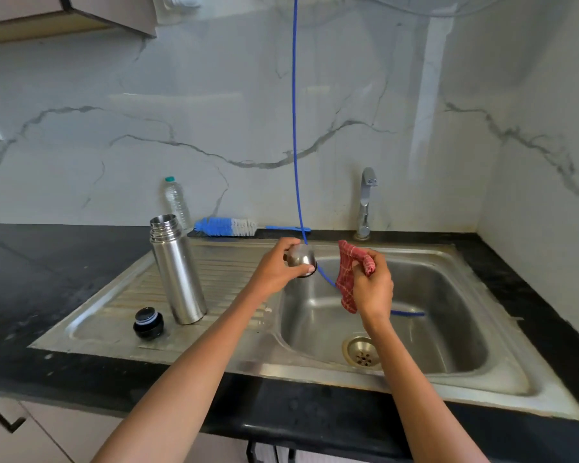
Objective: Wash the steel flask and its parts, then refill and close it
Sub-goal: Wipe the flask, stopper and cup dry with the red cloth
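Left hand [274, 274] round steel cup [301, 259]; right hand [373, 285], red cloth [350, 275]; no legible labels

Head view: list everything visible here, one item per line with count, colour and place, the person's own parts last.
steel flask: one, silver, upright and uncapped on the drainboard
stopper: one, black, on the drainboard by the flask
bottle brush: one, blue and white, lying behind the sink
plastic bottle: one, clear with green cap, against the wall
tap: one, chrome, behind the basin
blue hose: one, hanging down into the basin
sink: one, steel, set in the black counter
steel cup: one, silver, in the left hand
cloth: one, red check, in the right hand
left hand: holds the cup
right hand: grips the cloth
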The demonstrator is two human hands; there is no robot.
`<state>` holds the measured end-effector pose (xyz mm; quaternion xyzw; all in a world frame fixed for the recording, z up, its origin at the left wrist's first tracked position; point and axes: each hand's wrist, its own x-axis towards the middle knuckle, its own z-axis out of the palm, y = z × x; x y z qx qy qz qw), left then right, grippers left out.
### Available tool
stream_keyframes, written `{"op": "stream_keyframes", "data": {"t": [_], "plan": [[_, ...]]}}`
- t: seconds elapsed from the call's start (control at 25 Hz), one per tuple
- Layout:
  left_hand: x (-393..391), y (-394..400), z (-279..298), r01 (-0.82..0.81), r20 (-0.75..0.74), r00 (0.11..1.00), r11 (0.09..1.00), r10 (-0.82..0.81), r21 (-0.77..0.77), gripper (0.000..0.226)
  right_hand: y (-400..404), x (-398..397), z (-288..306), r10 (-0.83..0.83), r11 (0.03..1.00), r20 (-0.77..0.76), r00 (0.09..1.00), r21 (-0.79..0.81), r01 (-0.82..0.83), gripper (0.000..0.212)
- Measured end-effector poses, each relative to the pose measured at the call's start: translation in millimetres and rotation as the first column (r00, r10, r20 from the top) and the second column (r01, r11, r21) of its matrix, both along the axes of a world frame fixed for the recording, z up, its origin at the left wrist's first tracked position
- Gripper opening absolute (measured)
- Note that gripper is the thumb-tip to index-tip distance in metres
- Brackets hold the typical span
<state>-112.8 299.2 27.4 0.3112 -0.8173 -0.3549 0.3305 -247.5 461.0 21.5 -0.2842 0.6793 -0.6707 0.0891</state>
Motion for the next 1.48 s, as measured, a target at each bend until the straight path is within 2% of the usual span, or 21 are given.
{"op": "stream_keyframes", "data": {"t": [0.12,0.2,0.28,0.4,0.48,0.64,0.84,0.92,1.0,1.08,1.16,1.24,1.32,1.4,1.48], "plan": [[-19,27,-10,0.108,-0.061,0.993,0.991,-0.103,0.082,0.060,22,-2,12,0.099,0.995,-0.200,0.975,0.034,-0.094,0.033],[-32,45,-14,0.177,-0.194,0.970,0.972,-0.145,0.156,0.050,32,-2,15,0.187,0.982,-0.295,0.937,0.076,-0.172,0.040],[-41,61,-12,0.193,-0.322,0.939,0.957,-0.117,0.215,0.041,39,-1,11,0.226,0.974,-0.366,0.903,0.088,-0.208,0.047],[-46,73,-10,0.200,-0.468,0.883,0.928,-0.031,0.316,0.050,46,1,4,0.223,0.973,-0.500,0.837,0.060,-0.223,0.053],[-46,77,-6,0.227,-0.514,0.858,0.903,-0.007,0.366,0.053,46,-1,6,0.215,0.973,-0.491,0.844,0.037,-0.226,0.053],[-44,83,6,0.280,-0.552,0.834,0.871,-0.012,0.404,0.044,40,-11,15,0.219,0.974,-0.321,0.921,0.019,-0.225,0.048],[-40,75,11,0.256,-0.559,0.829,0.890,-0.002,0.377,0.054,43,5,14,0.211,0.940,-0.497,0.842,-0.131,-0.314,0.044],[-38,76,10,0.229,-0.531,0.847,0.908,-0.008,0.352,0.050,39,-3,17,0.245,0.942,-0.409,0.879,-0.116,-0.316,0.044],[-38,79,10,0.255,-0.574,0.818,0.887,0.014,0.384,0.056,37,-3,18,0.253,0.944,-0.359,0.898,-0.111,-0.311,0.045],[-43,85,11,0.268,-0.659,0.742,0.847,0.123,0.459,0.068,37,5,13,0.236,0.931,-0.437,0.868,-0.154,-0.331,0.047],[-51,89,16,0.241,-0.687,0.675,0.800,0.269,0.550,0.077,34,15,6,0.172,0.935,-0.601,0.781,-0.150,-0.321,0.052],[-57,95,18,0.202,-0.681,0.647,0.783,0.345,0.588,0.071,29,17,-1,0.110,0.954,-0.665,0.739,-0.137,-0.265,0.058],[-60,104,18,0.189,-0.663,0.669,0.787,0.335,0.587,0.058,25,14,0,0.060,0.964,-0.622,0.780,-0.166,-0.207,0.059],[-58,107,18,0.248,-0.676,0.680,0.778,0.284,0.577,0.044,24,12,1,0.055,0.959,-0.604,0.795,-0.190,-0.210,0.059],[-53,105,21,0.335,-0.703,0.676,0.758,0.220,0.559,0.039,25,9,0,0.077,0.958,-0.650,0.756,-0.162,-0.237,0.059]]}}
